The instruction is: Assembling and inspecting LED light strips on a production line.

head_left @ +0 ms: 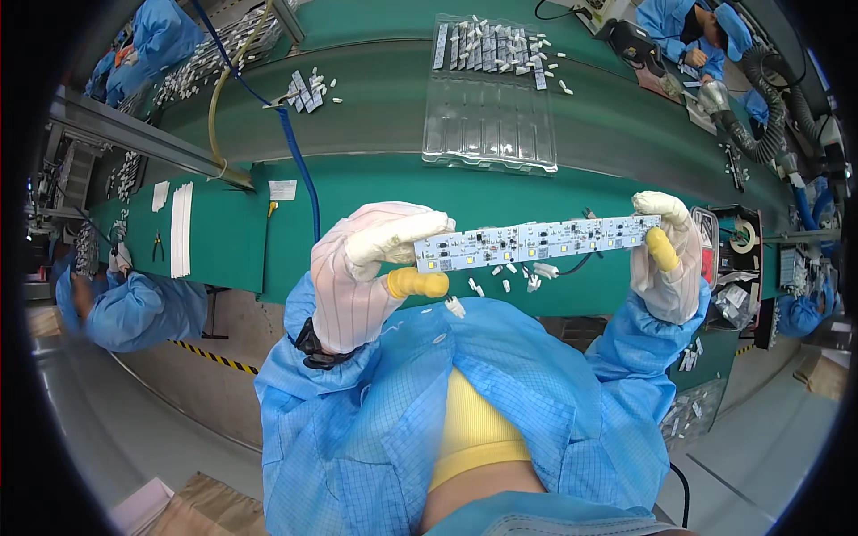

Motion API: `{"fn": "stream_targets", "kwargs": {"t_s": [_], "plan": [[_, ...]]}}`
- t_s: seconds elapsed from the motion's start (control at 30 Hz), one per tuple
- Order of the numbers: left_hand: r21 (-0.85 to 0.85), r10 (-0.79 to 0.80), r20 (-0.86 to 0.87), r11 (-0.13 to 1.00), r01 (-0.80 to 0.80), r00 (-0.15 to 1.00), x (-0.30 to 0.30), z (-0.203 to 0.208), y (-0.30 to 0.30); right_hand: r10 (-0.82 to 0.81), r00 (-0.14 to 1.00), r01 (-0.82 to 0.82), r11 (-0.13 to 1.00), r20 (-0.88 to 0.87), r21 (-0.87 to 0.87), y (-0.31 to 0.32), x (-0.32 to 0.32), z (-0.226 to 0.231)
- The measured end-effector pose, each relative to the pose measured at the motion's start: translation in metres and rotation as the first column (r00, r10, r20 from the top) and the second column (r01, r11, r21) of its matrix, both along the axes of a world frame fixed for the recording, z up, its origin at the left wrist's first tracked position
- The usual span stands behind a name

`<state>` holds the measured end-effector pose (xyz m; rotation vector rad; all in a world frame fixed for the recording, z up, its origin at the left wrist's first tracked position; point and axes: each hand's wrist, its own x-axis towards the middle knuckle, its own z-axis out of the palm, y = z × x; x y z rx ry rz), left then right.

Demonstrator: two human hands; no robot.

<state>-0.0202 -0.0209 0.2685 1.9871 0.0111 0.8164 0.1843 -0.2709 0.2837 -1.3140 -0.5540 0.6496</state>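
Circuit board (539, 244), long, thin and flat, pale and dotted with dark parts and square yellowish chips, is held above the smooth green counter (366, 179). Its left end is pinched between the fingers of the left hand (357, 268), its right end between those of the right hand (666, 268). Striped cloth gloves and rubbery yellow fingertip covers (417, 283) are worn. Beyond, a clear, ribbed plastic tray (490, 125) is partly filled with narrow boards (487, 46).

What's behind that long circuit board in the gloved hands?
Around the circuit board, green tabletop and small white connectors show; whatever sits directly behind it is covered.
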Motion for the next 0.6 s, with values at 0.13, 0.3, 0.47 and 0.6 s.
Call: {"fn": "stream_targets", "kwargs": {"t_s": [0.13,0.3,0.47,0.6], "plan": [[-0.136,0.084,-0.05,0.987,-0.09,0.995,-0.004,0.004,-0.001,0.096,0.995,-0.095,0.985,-0.002,0.141,0.007,0.002,-0.001],[-0.071,0.111,0.001,0.991,-0.111,0.994,-0.006,0.002,0.005,0.034,0.996,-0.035,0.999,0.086,0.008,0.014,0.003,0.001],[-0.141,0.156,0.048,0.979,-0.148,0.987,-0.009,0.0,0.002,0.08,0.994,-0.076,0.995,0.074,-0.062,0.025,0.002,0.013],[-0.295,0.167,0.022,0.943,-0.153,0.986,-0.009,0.003,0.002,0.121,0.993,-0.121,0.993,-0.004,0.008,0.025,0.001,0.014]]}}
